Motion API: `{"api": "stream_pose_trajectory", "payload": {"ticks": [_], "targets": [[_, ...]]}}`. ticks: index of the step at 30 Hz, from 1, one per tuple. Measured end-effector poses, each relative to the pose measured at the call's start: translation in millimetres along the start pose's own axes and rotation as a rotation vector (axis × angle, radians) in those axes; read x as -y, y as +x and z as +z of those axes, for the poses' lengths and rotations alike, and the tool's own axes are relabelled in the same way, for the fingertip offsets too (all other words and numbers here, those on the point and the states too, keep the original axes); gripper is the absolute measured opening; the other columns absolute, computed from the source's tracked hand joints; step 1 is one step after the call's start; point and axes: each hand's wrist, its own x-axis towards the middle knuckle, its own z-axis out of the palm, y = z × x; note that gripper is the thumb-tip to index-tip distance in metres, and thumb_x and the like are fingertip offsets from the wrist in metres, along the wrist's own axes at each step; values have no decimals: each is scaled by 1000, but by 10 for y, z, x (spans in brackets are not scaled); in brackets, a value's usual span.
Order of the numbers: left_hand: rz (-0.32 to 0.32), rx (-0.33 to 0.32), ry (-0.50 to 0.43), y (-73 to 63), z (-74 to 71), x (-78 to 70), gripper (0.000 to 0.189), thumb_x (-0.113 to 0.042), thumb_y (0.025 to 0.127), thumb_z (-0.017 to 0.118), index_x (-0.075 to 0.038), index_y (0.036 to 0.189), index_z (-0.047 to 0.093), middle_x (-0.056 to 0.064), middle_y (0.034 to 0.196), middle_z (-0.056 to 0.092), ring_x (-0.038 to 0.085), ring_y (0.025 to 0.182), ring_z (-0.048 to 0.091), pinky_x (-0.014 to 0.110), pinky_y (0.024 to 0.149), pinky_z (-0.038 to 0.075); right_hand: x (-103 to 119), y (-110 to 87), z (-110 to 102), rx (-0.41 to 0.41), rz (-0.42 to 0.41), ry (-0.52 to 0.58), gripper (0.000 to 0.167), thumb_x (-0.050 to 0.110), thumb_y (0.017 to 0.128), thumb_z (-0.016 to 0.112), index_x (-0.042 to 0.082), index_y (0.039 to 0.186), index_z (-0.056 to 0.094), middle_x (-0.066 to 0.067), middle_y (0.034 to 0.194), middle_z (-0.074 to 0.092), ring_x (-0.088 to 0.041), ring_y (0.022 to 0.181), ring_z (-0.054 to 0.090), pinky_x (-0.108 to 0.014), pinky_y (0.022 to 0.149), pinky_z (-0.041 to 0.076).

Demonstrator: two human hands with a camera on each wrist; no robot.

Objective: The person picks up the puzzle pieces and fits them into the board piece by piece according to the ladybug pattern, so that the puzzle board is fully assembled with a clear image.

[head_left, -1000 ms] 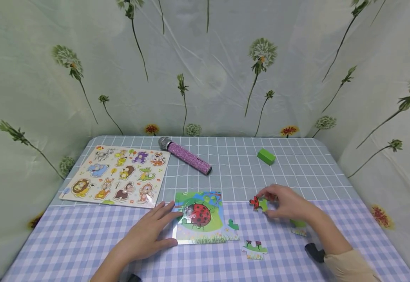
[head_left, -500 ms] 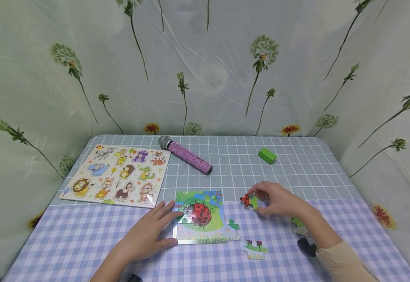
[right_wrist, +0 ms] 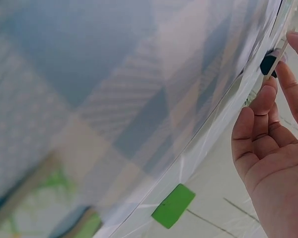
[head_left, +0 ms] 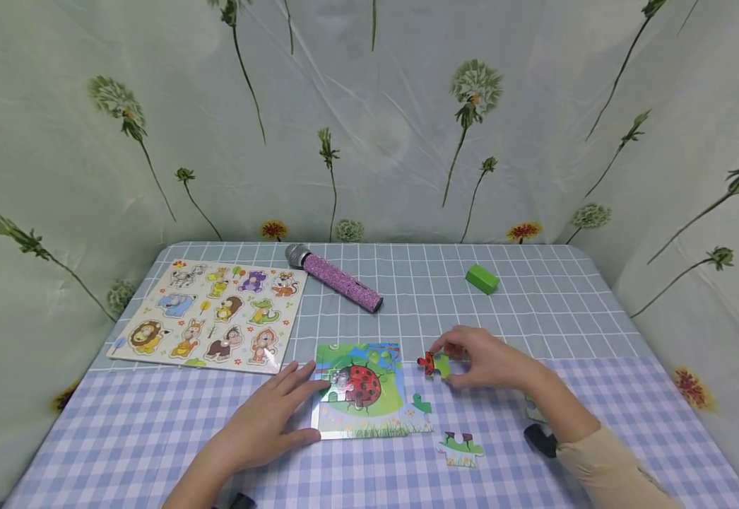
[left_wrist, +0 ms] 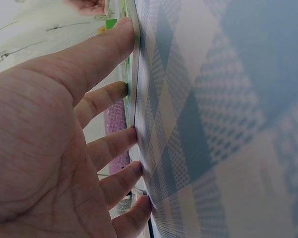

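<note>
A ladybug jigsaw puzzle [head_left: 359,420] lies near the middle of the table. My left hand [head_left: 261,424] rests at its left side, fingers spread and fairly straight; the index fingertip touches its surface and the thumb its lower left edge. Right of the puzzle, my right hand [head_left: 487,359] pinches a red-and-green jigsaw piece [head_left: 436,365] between thumb and fingers. The right wrist view shows that piece edge-on as a thin strip [right_wrist: 278,60], raised off the cloth. Two loose jigsaw pieces, one green [head_left: 422,404] and one green with dark red shapes [head_left: 460,450], lie near the puzzle's right side.
A board with animal pictures [head_left: 210,318] lies at the back left. Beside it is a glittery purple microphone [head_left: 340,280]. A green block [head_left: 482,279] sits at the back right. Another jigsaw piece [head_left: 533,409] is partly hidden by my right forearm.
My right hand has moved left with the red-and-green jigsaw piece, bringing it closer to the puzzle's right edge. The left hand has stayed in place.
</note>
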Motion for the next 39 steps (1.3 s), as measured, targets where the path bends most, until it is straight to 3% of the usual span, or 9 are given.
{"api": "stream_pose_trajectory", "payload": {"ticks": [24, 39], "targets": [[-14, 1, -8, 3, 10, 7, 70, -50, 91, 82, -26, 152, 60, 11, 172, 42, 49, 159, 36, 71, 123, 39, 310, 209, 47, 112, -26, 24, 45, 17, 83, 85, 18, 126, 75, 7, 111, 69, -12, 99, 62, -29, 89, 59], [-19, 8, -12, 6, 0, 0, 70, -50, 91, 82, -26, 152, 60, 11, 172, 42, 48, 159, 36, 70, 124, 38, 423, 315, 140, 154, -76, 19, 46, 18, 83, 84, 17, 128, 76, 6, 111, 68, -9, 97, 59, -24, 85, 56]]}}
